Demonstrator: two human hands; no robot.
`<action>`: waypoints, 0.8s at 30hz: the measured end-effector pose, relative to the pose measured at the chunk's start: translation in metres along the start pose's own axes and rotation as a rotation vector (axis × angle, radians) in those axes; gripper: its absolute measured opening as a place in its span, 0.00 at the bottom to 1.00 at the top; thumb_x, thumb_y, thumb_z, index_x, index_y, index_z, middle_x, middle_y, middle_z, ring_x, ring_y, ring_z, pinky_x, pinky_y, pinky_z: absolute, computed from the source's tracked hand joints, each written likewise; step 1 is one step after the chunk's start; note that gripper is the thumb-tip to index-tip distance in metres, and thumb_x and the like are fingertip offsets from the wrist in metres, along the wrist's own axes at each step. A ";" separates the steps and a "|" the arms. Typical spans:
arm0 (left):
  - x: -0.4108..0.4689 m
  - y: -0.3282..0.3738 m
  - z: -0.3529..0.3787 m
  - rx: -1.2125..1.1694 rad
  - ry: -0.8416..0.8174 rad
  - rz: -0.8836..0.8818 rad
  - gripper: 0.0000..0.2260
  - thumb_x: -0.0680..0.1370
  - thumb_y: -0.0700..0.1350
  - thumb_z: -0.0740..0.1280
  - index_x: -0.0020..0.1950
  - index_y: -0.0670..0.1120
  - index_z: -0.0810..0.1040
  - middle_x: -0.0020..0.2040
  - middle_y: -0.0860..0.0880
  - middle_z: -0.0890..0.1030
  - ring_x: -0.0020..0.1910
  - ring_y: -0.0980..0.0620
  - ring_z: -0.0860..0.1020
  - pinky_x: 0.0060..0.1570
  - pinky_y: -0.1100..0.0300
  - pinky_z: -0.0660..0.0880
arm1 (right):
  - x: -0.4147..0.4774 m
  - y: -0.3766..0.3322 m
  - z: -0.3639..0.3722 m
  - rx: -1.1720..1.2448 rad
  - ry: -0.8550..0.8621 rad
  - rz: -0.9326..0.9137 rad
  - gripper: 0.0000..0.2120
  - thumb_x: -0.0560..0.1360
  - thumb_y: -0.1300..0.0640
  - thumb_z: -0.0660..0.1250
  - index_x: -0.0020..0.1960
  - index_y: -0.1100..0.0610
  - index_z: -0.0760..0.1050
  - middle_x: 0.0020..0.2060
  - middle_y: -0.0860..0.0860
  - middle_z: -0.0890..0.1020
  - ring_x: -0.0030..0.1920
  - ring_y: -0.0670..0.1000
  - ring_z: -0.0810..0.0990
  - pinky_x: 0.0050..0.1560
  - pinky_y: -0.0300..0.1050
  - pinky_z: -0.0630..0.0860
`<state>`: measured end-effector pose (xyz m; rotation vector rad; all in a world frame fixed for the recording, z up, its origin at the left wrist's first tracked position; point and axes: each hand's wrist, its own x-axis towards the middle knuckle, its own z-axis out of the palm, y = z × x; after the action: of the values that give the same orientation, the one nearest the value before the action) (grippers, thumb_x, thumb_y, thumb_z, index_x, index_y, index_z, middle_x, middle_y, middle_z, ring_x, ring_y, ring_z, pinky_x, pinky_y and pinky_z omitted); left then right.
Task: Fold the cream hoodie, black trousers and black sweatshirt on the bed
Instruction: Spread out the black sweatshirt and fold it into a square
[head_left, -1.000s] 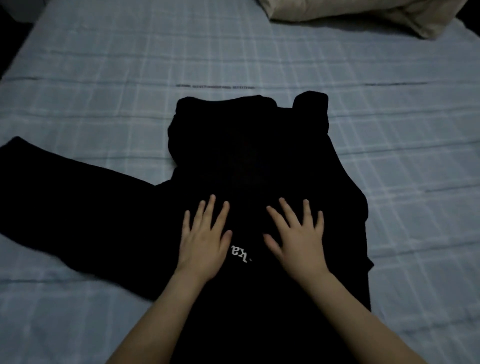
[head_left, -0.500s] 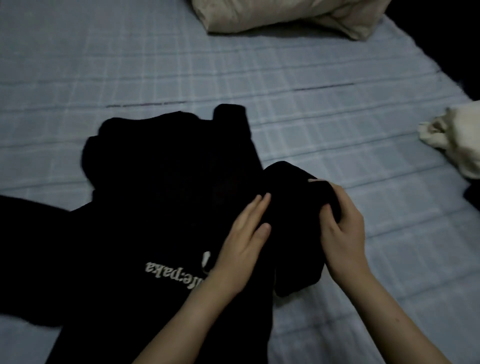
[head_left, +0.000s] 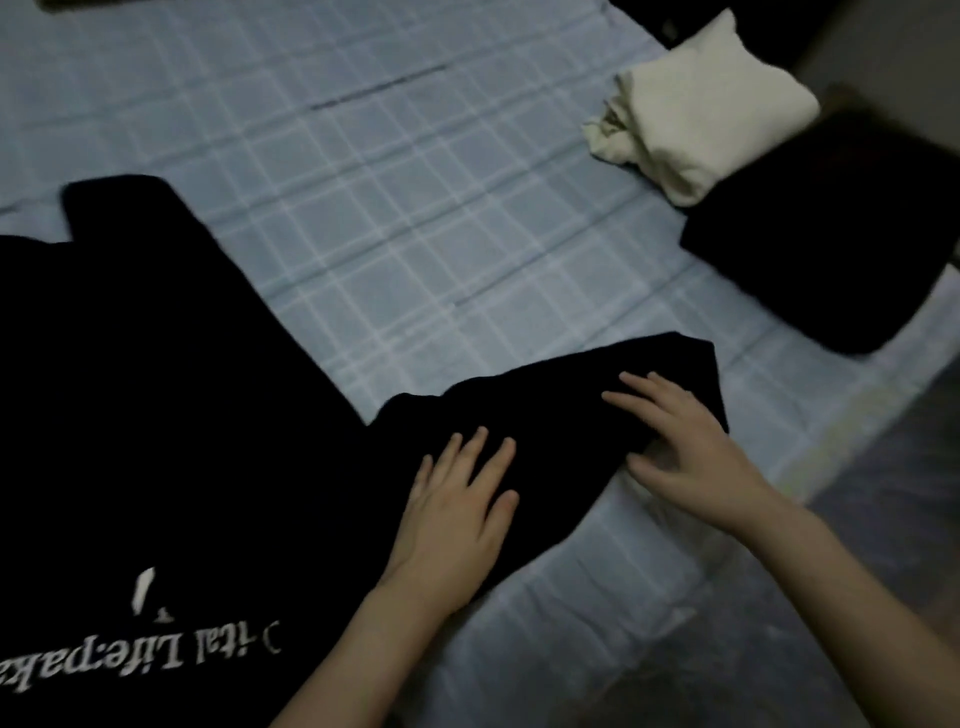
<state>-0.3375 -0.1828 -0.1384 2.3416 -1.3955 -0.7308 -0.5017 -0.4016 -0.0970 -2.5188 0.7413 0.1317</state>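
Note:
The black sweatshirt (head_left: 156, 415) with white lettering lies flat across the left of the bed. Its right sleeve stretches out to the right, toward the bed's edge. My left hand (head_left: 457, 514) rests flat on that sleeve near the shoulder, fingers straight. My right hand (head_left: 685, 447) lies on the sleeve's cuff end with fingers spread and relaxed. At the far right, the folded cream hoodie (head_left: 706, 104) sits beside a folded black bundle, probably the black trousers (head_left: 831, 234).
The bed (head_left: 415, 182) is covered with a light blue checked sheet. Its right edge runs diagonally past my right hand, with grey floor (head_left: 883, 519) beyond it.
The view has swung right. The sleeve that my right hand gripped bunched against the body is now spread out to the right, and both hands lie flat on it.

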 end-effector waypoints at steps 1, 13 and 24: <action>0.004 0.000 -0.003 0.017 0.043 0.027 0.24 0.83 0.57 0.52 0.79 0.59 0.53 0.80 0.53 0.52 0.79 0.52 0.47 0.75 0.55 0.40 | -0.005 0.006 0.003 0.093 0.116 0.037 0.28 0.73 0.50 0.67 0.73 0.43 0.68 0.76 0.45 0.64 0.78 0.52 0.57 0.76 0.54 0.55; 0.077 -0.014 0.013 0.348 0.031 0.213 0.25 0.81 0.60 0.47 0.78 0.59 0.58 0.80 0.48 0.55 0.79 0.45 0.49 0.76 0.44 0.45 | 0.055 0.029 0.025 -0.100 0.155 0.222 0.31 0.76 0.33 0.59 0.76 0.36 0.57 0.77 0.43 0.61 0.78 0.64 0.46 0.76 0.63 0.42; 0.075 0.012 0.010 0.331 0.186 0.332 0.22 0.82 0.49 0.51 0.76 0.49 0.65 0.76 0.52 0.66 0.76 0.43 0.62 0.72 0.38 0.57 | 0.042 0.038 0.002 0.269 0.550 -0.003 0.15 0.73 0.78 0.63 0.57 0.69 0.81 0.58 0.64 0.81 0.65 0.63 0.77 0.72 0.56 0.65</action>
<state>-0.3221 -0.2547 -0.1606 2.2457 -1.8685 -0.1944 -0.4863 -0.4485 -0.1252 -2.3030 0.8906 -0.6436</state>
